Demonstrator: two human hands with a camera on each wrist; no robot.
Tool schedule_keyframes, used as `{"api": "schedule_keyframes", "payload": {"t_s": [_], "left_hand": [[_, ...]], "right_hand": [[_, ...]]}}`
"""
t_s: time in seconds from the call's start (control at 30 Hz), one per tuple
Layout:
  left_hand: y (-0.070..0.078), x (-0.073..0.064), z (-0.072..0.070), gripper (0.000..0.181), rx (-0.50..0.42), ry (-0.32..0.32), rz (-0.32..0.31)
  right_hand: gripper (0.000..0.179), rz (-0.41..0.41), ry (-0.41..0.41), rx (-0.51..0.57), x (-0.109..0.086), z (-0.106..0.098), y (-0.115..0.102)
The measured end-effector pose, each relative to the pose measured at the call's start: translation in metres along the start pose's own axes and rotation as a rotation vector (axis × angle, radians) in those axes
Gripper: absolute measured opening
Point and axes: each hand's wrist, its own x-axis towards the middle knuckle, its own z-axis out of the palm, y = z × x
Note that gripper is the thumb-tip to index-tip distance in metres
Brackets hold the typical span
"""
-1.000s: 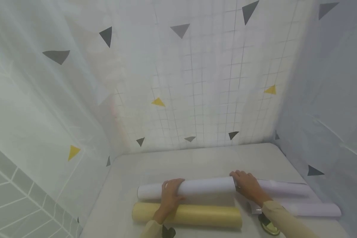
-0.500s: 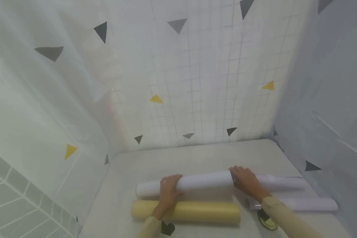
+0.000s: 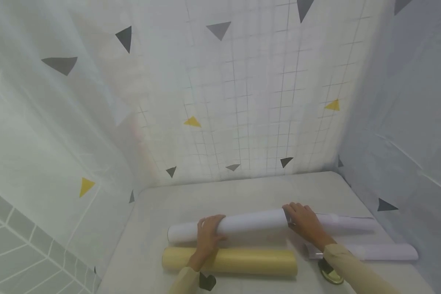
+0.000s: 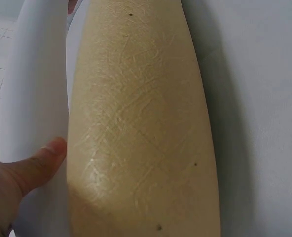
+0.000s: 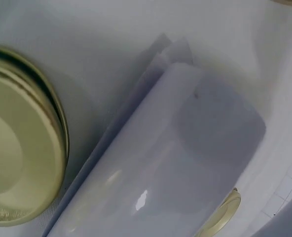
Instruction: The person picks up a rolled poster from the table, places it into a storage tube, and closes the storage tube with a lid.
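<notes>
Roll of white material (image 3: 255, 221): left hand (image 3: 207, 235) is gripping left part, right hand (image 3: 304, 221) right end; yellow roll (image 3: 255, 261) is lying beside.

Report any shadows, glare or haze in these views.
Head: flat, hazy light, the held white roll low in contrast; left wrist: a broad shadow on the table beside the yellow roll; right wrist: a small bright glint on the shiny roll.

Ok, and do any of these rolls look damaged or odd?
The yellow roll does: the left wrist view shows fine creases across its surface. Beside the gold disc, the glossy pale roll has corners poking past one end, as if unevenly rolled. The held white roll shows no plain damage.
</notes>
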Motion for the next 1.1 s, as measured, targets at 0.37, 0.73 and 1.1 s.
{"api": "schedule_keyframes", "payload": {"t_s": [0.37,0.73,1.1], "left_hand": [[-0.0031,-0.0049,0.0046,0.067,0.018,0.015,0.033],[-0.0028,-0.0034,0.0059,0.067,0.016,0.009,0.011],[0.0001,-0.0018,0.0031,0.067,0.031,0.014,-0.003]], "right_hand": [[0.043,0.021,0.079,0.015,0.0042,0.0029,-0.0009],[0.043,-0.007,0.054,-0.018,0.0019,0.0087,-0.0005],[0.056,-0.014,0.016,-0.026,-0.0003,0.0062,-0.0004]]}}
